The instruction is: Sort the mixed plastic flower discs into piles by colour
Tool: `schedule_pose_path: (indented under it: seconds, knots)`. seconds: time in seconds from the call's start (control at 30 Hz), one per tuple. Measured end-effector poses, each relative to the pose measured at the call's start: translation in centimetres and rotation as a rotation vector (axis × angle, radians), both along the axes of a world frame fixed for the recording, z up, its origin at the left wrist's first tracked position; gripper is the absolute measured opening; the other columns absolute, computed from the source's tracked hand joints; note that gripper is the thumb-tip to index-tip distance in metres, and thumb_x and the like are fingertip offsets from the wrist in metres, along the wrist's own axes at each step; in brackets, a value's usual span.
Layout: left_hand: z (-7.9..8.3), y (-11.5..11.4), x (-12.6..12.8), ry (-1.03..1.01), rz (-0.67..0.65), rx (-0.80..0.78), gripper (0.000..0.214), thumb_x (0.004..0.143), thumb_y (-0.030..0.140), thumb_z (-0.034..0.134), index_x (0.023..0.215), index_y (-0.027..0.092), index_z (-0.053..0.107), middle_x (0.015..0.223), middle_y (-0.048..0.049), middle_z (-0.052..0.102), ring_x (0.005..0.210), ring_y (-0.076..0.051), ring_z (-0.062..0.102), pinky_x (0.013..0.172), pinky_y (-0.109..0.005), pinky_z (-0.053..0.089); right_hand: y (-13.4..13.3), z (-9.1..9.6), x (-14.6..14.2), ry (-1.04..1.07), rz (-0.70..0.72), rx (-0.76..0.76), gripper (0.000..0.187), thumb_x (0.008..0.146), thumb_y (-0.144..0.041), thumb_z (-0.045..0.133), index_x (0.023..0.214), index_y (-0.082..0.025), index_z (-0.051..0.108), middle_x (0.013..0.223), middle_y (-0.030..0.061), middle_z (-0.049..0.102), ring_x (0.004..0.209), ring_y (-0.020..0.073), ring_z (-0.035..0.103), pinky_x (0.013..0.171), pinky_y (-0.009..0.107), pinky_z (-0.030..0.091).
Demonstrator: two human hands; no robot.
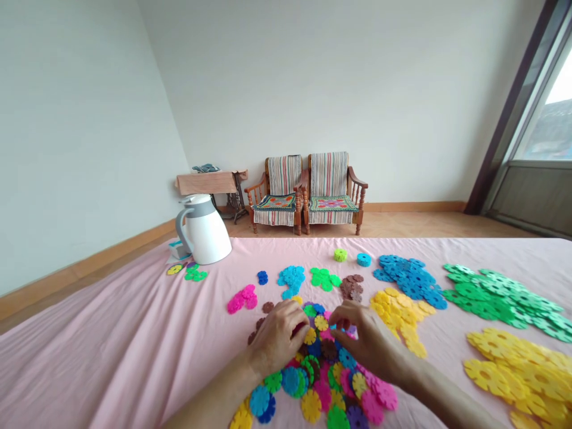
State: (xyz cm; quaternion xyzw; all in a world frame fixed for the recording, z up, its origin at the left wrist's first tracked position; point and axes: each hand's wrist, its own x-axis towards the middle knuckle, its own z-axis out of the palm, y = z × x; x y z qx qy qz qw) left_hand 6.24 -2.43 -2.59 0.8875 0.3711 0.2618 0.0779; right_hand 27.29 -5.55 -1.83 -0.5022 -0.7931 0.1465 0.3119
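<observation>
A mixed pile of notched plastic snowflake discs (311, 406) in many colours lies on the pink cloth in front of me. My left hand (281, 333) is over the pile's left side, fingers curled in towards the thumb; what they may hold is hidden behind them. From the right, my right hand (357, 333) reaches over the same pile with fingers bent and a gap between thumb and forefinger; no disc shows firmly held there. Between the hands lie a yellow disc (320, 323) and a dark brown disc (329, 350). Some brown discs show just past the left hand.
Single-colour groups surround the pile: pink discs (242, 299), light blue discs (291, 279), brown discs (352, 287), blue discs (409, 277), yellow discs (397, 310), green discs (500, 295). Two short stacks, a lime stack (340, 255) and a blue stack (363, 260), stand behind. A white jug (208, 235) is far left.
</observation>
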Motion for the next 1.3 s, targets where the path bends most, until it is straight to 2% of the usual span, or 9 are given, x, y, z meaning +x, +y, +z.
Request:
schedule_pose_path:
  seconds: [0.13, 0.23, 0.43, 0.67, 0.77, 0.87, 1.1, 1.2, 1.3]
  knots:
    - [-0.1, 0.0, 0.0, 0.007, 0.008, 0.004, 0.015, 0.085, 0.013, 0.051, 0.076, 0.018, 0.06, 0.08, -0.0025, 0.06, 0.085, -0.017, 0.053, 0.076, -0.03, 0.039, -1.7, -0.1, -0.9, -0.087, 0.064, -0.028, 0.016, 0.075, -0.018, 0.059, 0.09, -0.022, 0.063, 0.09, 0.0038, 0.061, 0.087, 0.0207, 0.055, 0.075, 0.033, 0.041]
    - [-0.1, 0.1, 0.1, 0.014, 0.01, 0.015, 0.014, 0.085, 0.012, 0.051, 0.077, 0.019, 0.06, 0.08, -0.0023, 0.06, 0.085, -0.017, 0.053, 0.077, -0.029, 0.039, -1.7, -0.7, -1.0, -0.076, 0.064, -0.052, 0.015, 0.073, -0.013, 0.058, 0.084, -0.022, 0.061, 0.089, 0.0025, 0.06, 0.087, 0.0201, 0.054, 0.074, 0.032, 0.041]
    - [-0.4, 0.3, 0.1, 0.018, 0.018, 0.033, 0.015, 0.086, 0.014, 0.052, 0.074, 0.019, 0.059, 0.077, -0.0013, 0.061, 0.083, -0.016, 0.054, 0.075, -0.029, 0.039, -0.5, -1.2, -0.4, 0.075, 0.026, -0.099, 0.009, 0.079, -0.019, 0.052, 0.072, -0.02, 0.058, 0.07, -0.0003, 0.061, 0.068, 0.0146, 0.056, 0.064, 0.026, 0.04]
    - [-0.9, 1.1, -0.6, -0.162, 0.075, 0.032, 0.012, 0.086, 0.016, 0.051, 0.079, 0.018, 0.06, 0.082, -0.0035, 0.061, 0.087, -0.017, 0.056, 0.078, -0.029, 0.043, 3.1, -3.1, 4.1, 0.094, -0.356, 0.078, 0.017, 0.082, -0.028, 0.047, 0.086, -0.02, 0.061, 0.075, 0.0026, 0.066, 0.066, 0.0173, 0.06, 0.061, 0.027, 0.042]
    - [-0.9, 1.5, -0.9, -0.222, 0.127, 0.031, 0.014, 0.086, 0.016, 0.05, 0.076, 0.018, 0.059, 0.079, -0.0041, 0.061, 0.084, -0.017, 0.057, 0.076, -0.028, 0.044, 3.6, -3.5, 5.0, 0.086, -0.44, 0.138, 0.02, 0.082, -0.029, 0.046, 0.093, -0.02, 0.06, 0.083, 0.0044, 0.067, 0.069, 0.0187, 0.062, 0.064, 0.029, 0.044]
    - [-0.9, 1.7, -1.0, -0.246, 0.173, 0.007, 0.014, 0.085, 0.017, 0.051, 0.074, 0.017, 0.06, 0.077, -0.0037, 0.06, 0.08, -0.017, 0.058, 0.073, -0.027, 0.045, 2.5, -2.8, 3.8, 0.076, -0.34, 0.134, 0.017, 0.084, -0.028, 0.046, 0.087, -0.02, 0.061, 0.078, 0.0039, 0.065, 0.07, 0.0184, 0.06, 0.065, 0.03, 0.043]
    - [-1.2, 2.0, -1.1, -0.239, 0.203, -0.073, 0.015, 0.083, 0.017, 0.051, 0.071, 0.017, 0.059, 0.073, -0.0023, 0.059, 0.073, -0.015, 0.058, 0.068, -0.025, 0.045, -2.3, -0.2, -1.9, 0.03, 0.137, -0.052, 0.02, 0.081, -0.014, 0.052, 0.091, -0.025, 0.066, 0.089, 0.0028, 0.062, 0.085, 0.0179, 0.054, 0.075, 0.03, 0.041]
    - [-1.3, 2.0, -1.1, -0.241, 0.2, -0.084, 0.015, 0.083, 0.016, 0.05, 0.071, 0.018, 0.059, 0.074, -0.0019, 0.059, 0.074, -0.015, 0.058, 0.068, -0.024, 0.044, -3.2, 0.0, -3.2, -0.03, 0.216, -0.118, 0.032, 0.077, -0.011, 0.056, 0.101, -0.029, 0.065, 0.097, 0.0024, 0.06, 0.091, 0.0191, 0.051, 0.079, 0.031, 0.039]
    - [-1.3, 2.0, -1.1, -0.243, 0.199, -0.091, 0.015, 0.083, 0.016, 0.05, 0.071, 0.018, 0.06, 0.073, -0.0013, 0.058, 0.073, -0.014, 0.058, 0.068, -0.024, 0.044, -3.4, 0.2, -3.7, -0.077, 0.217, -0.155, 0.029, 0.079, -0.014, 0.056, 0.102, -0.029, 0.065, 0.099, 0.0031, 0.059, 0.094, 0.0203, 0.05, 0.082, 0.033, 0.038]
